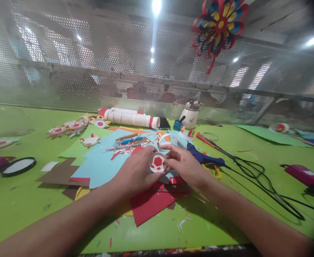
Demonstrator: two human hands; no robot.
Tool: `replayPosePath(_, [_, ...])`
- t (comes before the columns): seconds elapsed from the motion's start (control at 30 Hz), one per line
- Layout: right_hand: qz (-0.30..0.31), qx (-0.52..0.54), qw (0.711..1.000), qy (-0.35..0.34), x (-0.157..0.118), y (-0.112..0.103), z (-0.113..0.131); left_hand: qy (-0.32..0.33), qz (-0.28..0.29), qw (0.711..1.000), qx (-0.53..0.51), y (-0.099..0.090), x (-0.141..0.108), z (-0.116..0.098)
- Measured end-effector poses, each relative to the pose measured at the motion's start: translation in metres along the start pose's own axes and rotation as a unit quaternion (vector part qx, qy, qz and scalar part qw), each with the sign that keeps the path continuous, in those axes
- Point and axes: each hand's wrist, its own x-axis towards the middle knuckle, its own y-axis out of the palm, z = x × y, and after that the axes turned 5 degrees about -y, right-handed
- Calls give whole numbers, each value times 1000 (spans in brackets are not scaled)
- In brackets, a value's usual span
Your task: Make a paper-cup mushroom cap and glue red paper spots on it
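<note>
My left hand [139, 167] grips a small round white paper cup base [154, 170] between thumb and fingers. A red hexagon with smaller red pieces around it decorates its face. At the base's right edge, the fingers of my right hand [185, 166] are closed together on the rim. Just beyond the hands is a curved white paper strip [165, 140]. Sheets of light blue paper [98, 166] and red paper [151, 207] lie beneath. A blue-handled pen-like tool [131, 141] and paper scraps rest past my left hand.
A blue glue gun [206, 156] and an orange-handled tool [212, 144] with black cords lie to the right. Finished-looking red-and-white discs [76, 125], stacked paper cups [130, 118] and a jug [190, 115] stand farther back. A black tape roll [19, 166] sits left.
</note>
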Motion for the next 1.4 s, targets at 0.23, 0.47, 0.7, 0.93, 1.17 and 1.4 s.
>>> replayPosePath(0.23, [-12,20,1000,0,-1,0,3,-1,3,1000,14,-2,0,-1])
replayPosePath(0.47, [-12,24,1000,9,-1,-1,4,-7,5,1000,14,0,1,1])
replayPosePath(0.7, [-8,19,1000,5,-1,-1,4,-9,9,1000,9,0,0,1])
replayPosePath(0.93, [-7,24,1000,0,-1,-1,4,-12,12,1000,9,-2,1,0])
replayPosePath(1.17, [-1,18,1000,-8,-1,-2,2,-22,25,999,7,-3,1,-1])
replayPosePath(1.4, [2,2,1000,-16,-1,-3,-1,-17,23,1000,7,-2,2,-1])
